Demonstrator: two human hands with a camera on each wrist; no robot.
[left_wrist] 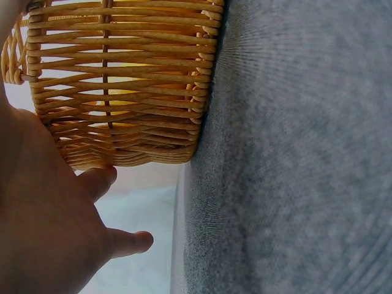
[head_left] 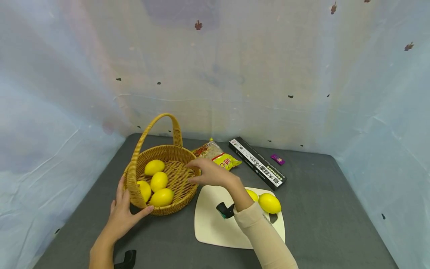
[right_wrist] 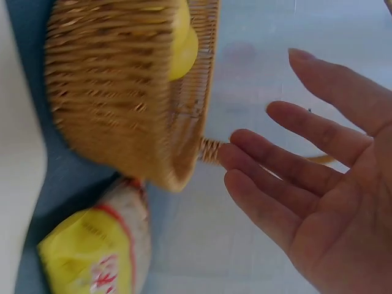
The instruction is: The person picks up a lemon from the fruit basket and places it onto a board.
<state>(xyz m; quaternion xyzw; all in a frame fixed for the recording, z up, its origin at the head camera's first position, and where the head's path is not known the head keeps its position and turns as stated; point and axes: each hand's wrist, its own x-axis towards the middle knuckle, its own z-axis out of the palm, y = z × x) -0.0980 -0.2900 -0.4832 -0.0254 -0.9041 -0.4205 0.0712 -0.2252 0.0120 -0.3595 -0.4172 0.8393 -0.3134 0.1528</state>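
Observation:
A wicker basket (head_left: 181, 198) with a tall arched handle stands on the left of the table, several yellow lemons (head_left: 159, 181) in its left half. My left hand (head_left: 121, 218) rests against the basket's near left side, thumb along the rim and fingers spread. Fingers stretch along the woven wall (left_wrist: 122, 79) in the left wrist view. Over the basket's right rim hovers my right hand (head_left: 211, 172), its fingers loosely extended and nothing held. The right wrist view shows that palm (right_wrist: 337, 226) bare beside the rim. Two more lemons (head_left: 270, 203) lie on a white cutting board (head_left: 215, 224), one partly hidden by my right forearm.
Behind the basket's right side lies a yellow-and-clear food packet (head_left: 218, 155). A black pasta box (head_left: 258, 163) lies slantwise beyond the board, with a small purple packet (head_left: 277, 159) to its right. A pale curtain (head_left: 235, 74) hangs behind the grey table (head_left: 322, 209).

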